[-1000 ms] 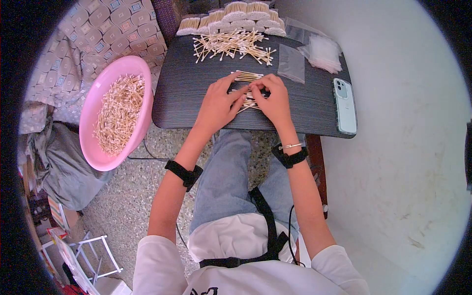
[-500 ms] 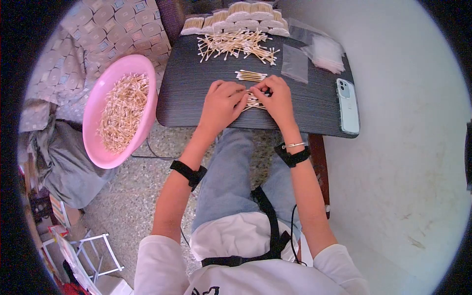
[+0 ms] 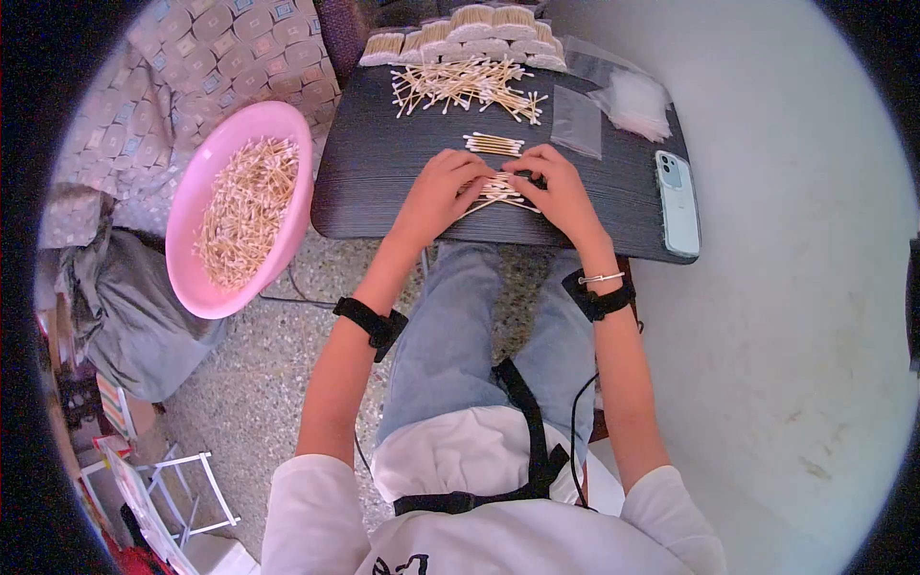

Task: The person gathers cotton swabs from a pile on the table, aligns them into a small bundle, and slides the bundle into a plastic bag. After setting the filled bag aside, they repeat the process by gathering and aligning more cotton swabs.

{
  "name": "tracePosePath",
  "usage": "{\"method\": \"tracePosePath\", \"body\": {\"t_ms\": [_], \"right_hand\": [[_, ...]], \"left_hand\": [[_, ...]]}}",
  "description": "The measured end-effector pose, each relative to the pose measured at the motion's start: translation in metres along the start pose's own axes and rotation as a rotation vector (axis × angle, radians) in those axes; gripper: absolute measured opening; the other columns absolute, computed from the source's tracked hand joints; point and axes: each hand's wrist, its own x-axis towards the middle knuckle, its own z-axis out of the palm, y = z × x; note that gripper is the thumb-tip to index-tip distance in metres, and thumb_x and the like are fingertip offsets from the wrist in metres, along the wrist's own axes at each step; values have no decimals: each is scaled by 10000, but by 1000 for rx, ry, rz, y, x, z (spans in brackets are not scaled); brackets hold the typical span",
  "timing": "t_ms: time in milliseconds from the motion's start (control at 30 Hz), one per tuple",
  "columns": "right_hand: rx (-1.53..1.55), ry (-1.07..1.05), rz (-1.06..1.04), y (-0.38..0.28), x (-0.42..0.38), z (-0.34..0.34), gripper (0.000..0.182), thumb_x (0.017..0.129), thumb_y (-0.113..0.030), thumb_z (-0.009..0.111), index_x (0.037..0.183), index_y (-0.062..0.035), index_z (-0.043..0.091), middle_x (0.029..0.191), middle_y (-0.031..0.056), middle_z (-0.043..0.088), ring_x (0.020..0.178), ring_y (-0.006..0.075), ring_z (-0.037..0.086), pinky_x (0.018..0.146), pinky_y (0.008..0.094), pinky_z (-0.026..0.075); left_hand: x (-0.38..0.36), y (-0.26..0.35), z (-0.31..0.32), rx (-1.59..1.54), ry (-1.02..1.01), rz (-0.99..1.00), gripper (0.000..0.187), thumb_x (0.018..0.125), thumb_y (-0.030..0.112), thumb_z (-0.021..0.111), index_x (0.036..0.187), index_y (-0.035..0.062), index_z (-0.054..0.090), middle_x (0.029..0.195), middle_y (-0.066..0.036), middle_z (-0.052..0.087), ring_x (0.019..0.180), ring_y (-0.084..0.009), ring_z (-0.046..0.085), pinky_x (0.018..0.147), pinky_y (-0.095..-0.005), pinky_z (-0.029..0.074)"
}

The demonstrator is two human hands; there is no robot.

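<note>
Between my two hands lies a loose group of cotton swabs [image 3: 499, 191] near the table's front edge, some of them crossed. My left hand [image 3: 445, 195] is curled at their left ends, thumb and fingertips closed on swabs. On the other side, my right hand [image 3: 558, 192] pinches at the right ends with thumb and forefinger; the exact contact is partly hidden. Just beyond my fingertips is a neat row of cotton swabs [image 3: 494, 144], lying side by side. Farther back, a loose heap of cotton swabs [image 3: 465, 84] spreads over the dark table [image 3: 369, 177].
Packed swab bundles [image 3: 470, 38] are stacked at the table's back. Clear plastic bags [image 3: 577, 123] lie right of the heap, and a phone [image 3: 678, 206] rests by the right edge. A pink basin [image 3: 300, 182] full of swabs stands left. A wall [image 3: 767, 240] rises at right.
My right hand has shifted a little to the right, away from my left hand. More of the swabs between them now shows. The view has tilted slightly.
</note>
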Motion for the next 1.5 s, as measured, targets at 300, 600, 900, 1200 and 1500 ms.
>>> {"method": "tracePosePath", "body": {"t_ms": [300,600,900,1200,1500], "right_hand": [[-72,-48,40,-8,-3,-1,132,830,-126,687,917,-26,688,869,120,600,811,279,600,738,372,494],[-282,36,-73,-6,-10,10,124,861,-139,630,919,-30,637,919,140,595,928,337,572,821,410,473],[-103,107,-11,-1,-13,14,171,858,-195,679,939,-46,695,911,104,612,891,293,578,798,378,471],[-148,73,7,-5,0,14,167,836,-228,707,897,-72,713,892,74,628,849,261,598,718,359,495],[-317,153,-61,0,-3,23,172,870,-237,654,888,-66,646,873,78,609,869,289,592,723,403,495]], "left_hand": [[-2,-3,0,0,-86,-33,156,868,89,632,1015,57,673,988,-96,624,970,-299,569,883,-394,448],[-1,-5,0,-65,-33,-76,169,857,142,666,999,51,670,967,-103,599,984,-289,553,893,-382,440],[6,-14,6,-125,-75,-132,140,871,168,656,911,35,637,906,-112,583,942,-305,551,850,-392,437],[6,-12,9,-71,-45,-151,138,882,173,641,904,36,631,914,-115,582,932,-313,546,833,-398,434],[8,-10,9,-101,-30,-117,125,865,179,657,910,64,669,877,-85,571,900,-289,545,831,-391,434]]}}
